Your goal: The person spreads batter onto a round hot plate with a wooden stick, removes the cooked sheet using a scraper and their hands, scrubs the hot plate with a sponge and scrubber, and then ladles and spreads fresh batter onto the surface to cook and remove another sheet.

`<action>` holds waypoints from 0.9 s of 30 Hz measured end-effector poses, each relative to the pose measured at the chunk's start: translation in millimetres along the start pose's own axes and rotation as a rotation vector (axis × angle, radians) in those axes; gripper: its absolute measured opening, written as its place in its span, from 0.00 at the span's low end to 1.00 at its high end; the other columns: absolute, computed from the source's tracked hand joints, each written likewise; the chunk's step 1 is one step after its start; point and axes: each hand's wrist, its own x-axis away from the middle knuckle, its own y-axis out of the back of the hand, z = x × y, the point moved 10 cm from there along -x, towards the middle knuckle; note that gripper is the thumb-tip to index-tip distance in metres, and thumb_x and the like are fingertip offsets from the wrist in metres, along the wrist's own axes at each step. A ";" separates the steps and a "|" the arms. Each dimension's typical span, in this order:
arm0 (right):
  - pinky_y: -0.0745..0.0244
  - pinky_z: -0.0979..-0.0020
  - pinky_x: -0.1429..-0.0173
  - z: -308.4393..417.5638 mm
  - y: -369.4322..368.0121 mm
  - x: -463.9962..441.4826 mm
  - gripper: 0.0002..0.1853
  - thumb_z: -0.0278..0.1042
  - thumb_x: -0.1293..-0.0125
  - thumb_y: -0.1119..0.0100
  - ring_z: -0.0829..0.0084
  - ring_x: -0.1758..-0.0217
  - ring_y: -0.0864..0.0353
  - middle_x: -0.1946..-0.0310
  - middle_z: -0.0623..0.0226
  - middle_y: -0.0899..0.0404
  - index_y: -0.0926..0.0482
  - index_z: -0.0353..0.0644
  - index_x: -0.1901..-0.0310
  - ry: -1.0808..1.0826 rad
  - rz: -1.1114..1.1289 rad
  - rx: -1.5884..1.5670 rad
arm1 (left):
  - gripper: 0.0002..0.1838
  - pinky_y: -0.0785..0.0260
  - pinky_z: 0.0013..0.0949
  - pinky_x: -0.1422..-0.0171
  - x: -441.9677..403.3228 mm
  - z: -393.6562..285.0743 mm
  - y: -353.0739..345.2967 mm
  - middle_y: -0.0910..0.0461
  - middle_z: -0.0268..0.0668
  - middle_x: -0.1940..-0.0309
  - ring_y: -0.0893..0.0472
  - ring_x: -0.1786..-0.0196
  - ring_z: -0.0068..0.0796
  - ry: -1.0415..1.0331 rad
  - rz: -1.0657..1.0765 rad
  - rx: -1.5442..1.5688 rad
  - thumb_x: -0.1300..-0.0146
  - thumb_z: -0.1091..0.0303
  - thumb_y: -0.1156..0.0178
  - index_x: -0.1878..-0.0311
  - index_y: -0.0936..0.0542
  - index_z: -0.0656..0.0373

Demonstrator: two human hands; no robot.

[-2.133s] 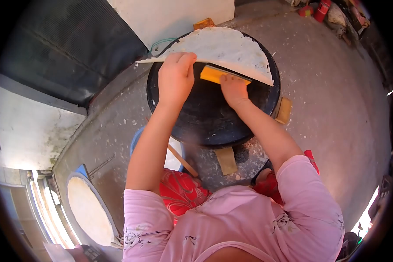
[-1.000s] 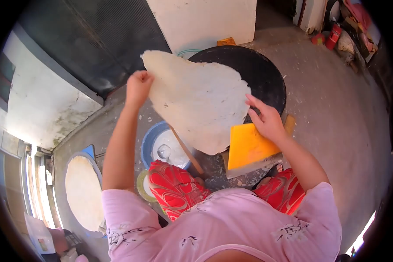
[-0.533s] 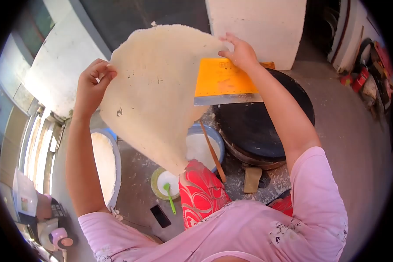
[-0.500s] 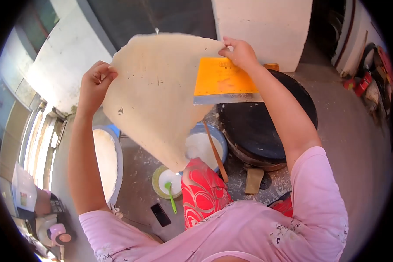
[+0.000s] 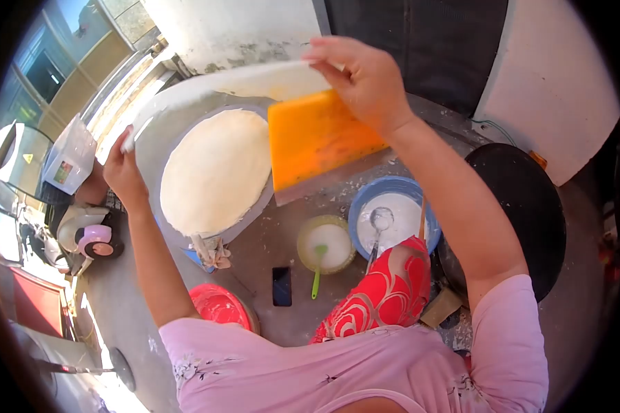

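Thin sheet [image 5: 269, 79] is hanging up in the air, resting on nothing yet.
From afar I'm seeing the left hand [image 5: 125, 172] pinching one edge, while the right hand [image 5: 365, 79] is clamping its fingers on the yellow scraper [image 5: 324, 141] and the sheet's other end. A pale round [image 5: 217, 172] is lying below, between both hands' fingers; the black pan [image 5: 510, 213] is sitting well right of them.

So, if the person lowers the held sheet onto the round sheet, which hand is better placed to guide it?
Probably the left hand: it grips one side of the held sheet and carries no tool. The right hand is at the other side, but also holds the yellow scraper.
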 end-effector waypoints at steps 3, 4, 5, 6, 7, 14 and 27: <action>0.28 0.68 0.47 -19.3 -62.7 55.2 0.16 0.34 0.44 0.42 0.61 0.50 0.24 0.50 0.62 0.24 0.23 0.51 0.52 -0.205 0.225 -0.006 | 0.21 0.40 0.33 0.35 77.2 80.0 26.3 0.26 0.47 0.47 0.28 0.41 0.36 -0.007 0.062 0.004 0.51 0.91 0.59 0.55 0.24 0.68; 0.28 0.68 0.47 -22.1 -69.6 71.7 0.16 0.34 0.44 0.42 0.61 0.50 0.24 0.50 0.62 0.24 0.23 0.51 0.52 -0.202 0.229 -0.016 | 0.22 0.41 0.34 0.35 100.2 102.6 29.1 0.26 0.47 0.48 0.30 0.40 0.37 0.017 0.098 0.009 0.54 0.91 0.59 0.57 0.24 0.67; 0.30 0.67 0.46 -33.7 -78.7 90.4 0.19 0.33 0.45 0.41 0.60 0.48 0.25 0.48 0.61 0.25 0.25 0.52 0.49 -0.257 0.299 0.022 | 0.22 0.41 0.35 0.35 121.8 131.9 30.7 0.26 0.46 0.48 0.30 0.40 0.38 0.034 0.133 -0.045 0.54 0.90 0.57 0.57 0.23 0.66; 0.31 0.67 0.44 -42.9 -81.8 105.0 0.22 0.33 0.45 0.41 0.59 0.46 0.26 0.47 0.60 0.27 0.27 0.52 0.46 -0.310 0.370 0.063 | 0.21 0.42 0.36 0.34 140.2 159.0 30.5 0.26 0.46 0.49 0.30 0.40 0.39 0.052 0.168 -0.096 0.54 0.89 0.56 0.57 0.23 0.65; 0.31 0.67 0.43 -51.2 -74.1 115.5 0.23 0.33 0.45 0.41 0.58 0.46 0.27 0.47 0.59 0.27 0.28 0.51 0.45 -0.402 0.393 0.065 | 0.20 0.41 0.36 0.35 155.4 177.5 29.4 0.25 0.45 0.50 0.29 0.40 0.40 0.073 0.198 -0.192 0.55 0.88 0.54 0.59 0.22 0.63; 0.31 0.73 0.49 -128.7 56.6 194.2 0.25 0.29 0.47 0.38 0.69 0.48 0.23 0.52 0.64 0.22 0.28 0.49 0.45 -0.825 0.335 0.298 | 0.12 0.34 0.36 0.45 200.9 265.2 21.5 0.22 0.42 0.57 0.25 0.49 0.41 0.234 0.326 -0.548 0.54 0.81 0.46 0.65 0.21 0.59; 0.34 0.70 0.48 -120.6 179.2 313.4 0.23 0.50 0.31 0.59 0.68 0.50 0.25 0.54 0.64 0.23 0.26 0.36 0.52 -1.771 -0.309 0.037 | 0.15 0.47 0.52 0.37 207.8 253.6 -4.4 0.31 0.43 0.42 0.41 0.35 0.49 0.346 0.664 -1.175 0.46 0.70 0.49 0.55 0.21 0.53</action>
